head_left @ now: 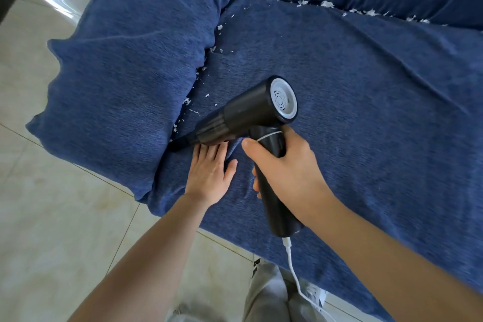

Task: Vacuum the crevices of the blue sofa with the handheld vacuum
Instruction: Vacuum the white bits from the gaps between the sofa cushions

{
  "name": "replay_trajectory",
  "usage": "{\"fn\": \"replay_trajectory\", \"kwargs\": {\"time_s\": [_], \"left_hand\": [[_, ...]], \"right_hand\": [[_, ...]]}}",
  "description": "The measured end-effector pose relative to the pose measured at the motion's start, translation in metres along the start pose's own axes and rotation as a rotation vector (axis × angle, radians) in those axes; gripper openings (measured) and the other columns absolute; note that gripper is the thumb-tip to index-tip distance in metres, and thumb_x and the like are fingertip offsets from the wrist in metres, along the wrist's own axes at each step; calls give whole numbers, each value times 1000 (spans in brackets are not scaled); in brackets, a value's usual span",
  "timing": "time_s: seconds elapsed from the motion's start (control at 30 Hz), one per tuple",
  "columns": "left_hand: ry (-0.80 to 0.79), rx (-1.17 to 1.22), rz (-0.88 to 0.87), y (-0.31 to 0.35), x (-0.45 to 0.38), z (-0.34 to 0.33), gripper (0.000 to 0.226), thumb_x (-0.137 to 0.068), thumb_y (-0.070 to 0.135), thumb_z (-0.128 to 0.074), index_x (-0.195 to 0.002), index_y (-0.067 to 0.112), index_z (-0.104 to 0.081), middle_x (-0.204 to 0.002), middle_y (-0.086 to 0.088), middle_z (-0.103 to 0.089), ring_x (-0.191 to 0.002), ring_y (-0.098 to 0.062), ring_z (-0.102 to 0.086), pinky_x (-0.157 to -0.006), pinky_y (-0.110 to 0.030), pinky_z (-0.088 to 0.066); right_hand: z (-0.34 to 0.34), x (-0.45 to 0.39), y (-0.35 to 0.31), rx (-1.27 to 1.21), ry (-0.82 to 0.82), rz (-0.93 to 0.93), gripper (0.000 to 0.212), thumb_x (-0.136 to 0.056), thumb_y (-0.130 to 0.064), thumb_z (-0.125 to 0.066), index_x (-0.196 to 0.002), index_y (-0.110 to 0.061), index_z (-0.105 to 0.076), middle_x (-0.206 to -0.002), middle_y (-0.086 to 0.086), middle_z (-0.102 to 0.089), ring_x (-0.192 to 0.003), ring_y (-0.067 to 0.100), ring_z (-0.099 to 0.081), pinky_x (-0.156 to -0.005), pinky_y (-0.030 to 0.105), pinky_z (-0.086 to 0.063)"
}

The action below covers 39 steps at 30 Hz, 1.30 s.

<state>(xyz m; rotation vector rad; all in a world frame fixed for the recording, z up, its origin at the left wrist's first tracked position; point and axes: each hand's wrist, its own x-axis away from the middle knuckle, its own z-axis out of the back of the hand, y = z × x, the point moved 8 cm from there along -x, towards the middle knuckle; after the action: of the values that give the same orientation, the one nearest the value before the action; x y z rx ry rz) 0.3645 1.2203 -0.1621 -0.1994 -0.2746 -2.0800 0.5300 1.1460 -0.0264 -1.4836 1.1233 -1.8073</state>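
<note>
Blue chenille-like fabric covers the sofa (339, 102), a soft, faintly ribbed weave that bunches into folds at the armrest (125, 65). The crevice (198, 78) between armrest and seat runs away from the person, from the seat's front edge up toward the back corner, and white scraps (187, 101) lie scattered along it; more scraps (326, 4) line the second seam under the backrest.

The right hand (285, 167) wraps its fingers and thumb round the handle of the vacuum (251, 117), a matt black, pistol-shaped tool with a cylindrical body, a pale vented end cap and a white cord (294, 269) hanging from the grip's base. Its long axis points down and to the left, with the narrow nozzle (180, 144) at the near end of the armrest crevice; whether it is pushed in I cannot tell.

The left hand (209, 172) lies flat, fingers straight and spread a little, pressing the seat just beside the nozzle, seemingly to hold the cloth taut. It is the nearer hand to the seam.

So the coming move, as I judge it, turns on swinging the nozzle's travel along the crevice's line, away from the body, since the debris lies ahead of the tip. Most of the task seems left to do.

Pale tiles (65, 217) floor the room.
</note>
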Motion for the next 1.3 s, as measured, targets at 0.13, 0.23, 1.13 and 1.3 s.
{"fn": "replay_trajectory", "kwargs": {"time_s": [0.13,0.23,1.13,1.3], "left_hand": [[-6,5,26,8,8,-3,65,-98,48,-18,-153,15,-17,-160,-10,-23,-147,-35,-18,-120,-53,-11],[-12,2,23,10,9,-3,66,-97,47,-15,-154,14,-15,-161,-9,-18,-148,-36,-15,-121,-52,-9],[-16,1,6,13,10,-2,66,-98,49,-20,-155,17,-12,-163,-3,-13,-150,-30,0,-120,-54,-14],[75,145,-30,10,2,19,61,-94,49,-36,-145,15,-39,-157,-2,-30,-149,-26,-15,-119,-51,-19]], "right_hand": [[2,0,-2,7,44,27,14,-87,-30,-69,-89,-21,-58,-63,8,-68,-49,20,-68,-49,28,-56],[2,-3,-4,-18,36,27,15,-86,-31,-70,-90,-20,-60,-66,8,-68,-52,23,-68,-53,36,-59],[16,-12,3,-126,130,13,13,-84,-34,-70,-85,-25,-61,-68,7,-69,-65,26,-70,-56,33,-58],[19,-27,-1,-95,161,44,20,-77,-48,-68,-85,-32,-60,-70,0,-69,-77,29,-70,-68,43,-60]]}}
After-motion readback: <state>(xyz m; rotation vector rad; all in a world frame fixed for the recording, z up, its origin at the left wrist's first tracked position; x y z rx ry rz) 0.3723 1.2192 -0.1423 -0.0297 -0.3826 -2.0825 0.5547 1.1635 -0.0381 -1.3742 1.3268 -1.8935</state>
